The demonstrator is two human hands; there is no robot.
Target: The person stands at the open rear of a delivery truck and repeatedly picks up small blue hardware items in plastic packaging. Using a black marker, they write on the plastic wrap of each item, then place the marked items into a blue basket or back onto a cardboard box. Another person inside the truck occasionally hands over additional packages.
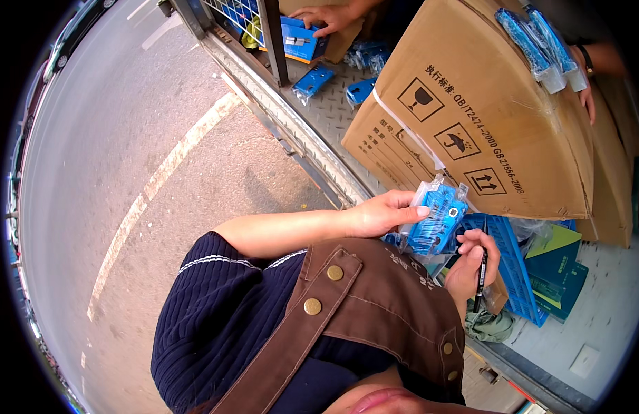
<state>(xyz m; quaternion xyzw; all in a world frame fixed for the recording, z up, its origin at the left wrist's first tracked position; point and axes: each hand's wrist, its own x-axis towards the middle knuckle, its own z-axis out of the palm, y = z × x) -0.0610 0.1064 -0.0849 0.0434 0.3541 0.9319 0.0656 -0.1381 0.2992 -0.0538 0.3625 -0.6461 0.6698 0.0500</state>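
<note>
My left hand (pixel 384 213) holds a blue part in clear plastic wrap (pixel 436 220), thumb on its upper face. The part has a small square hole and other openings, and what it is exactly I cannot tell. Close to its right edge is my right hand (pixel 470 265), with a black marker pen (pixel 481 284) held upright between the fingers. Similar wrapped blue parts (pixel 315 80) (pixel 362 90) lie on the metal tread-plate floor. Two long wrapped blue pieces with pale ends (pixel 524 44) rest against the top of a large cardboard carton (pixel 474 103) bearing printed symbols.
Beyond, another person's hand (pixel 327 19) rests on a blue box (pixel 298 41); another person's hand (pixel 588 101) is behind the carton. A blue plastic crate (pixel 524 290), green boxes (pixel 555 274) and a cloth (pixel 487 326) lie at right. A metal vehicle-bed edge (pixel 298 134) borders the road at left.
</note>
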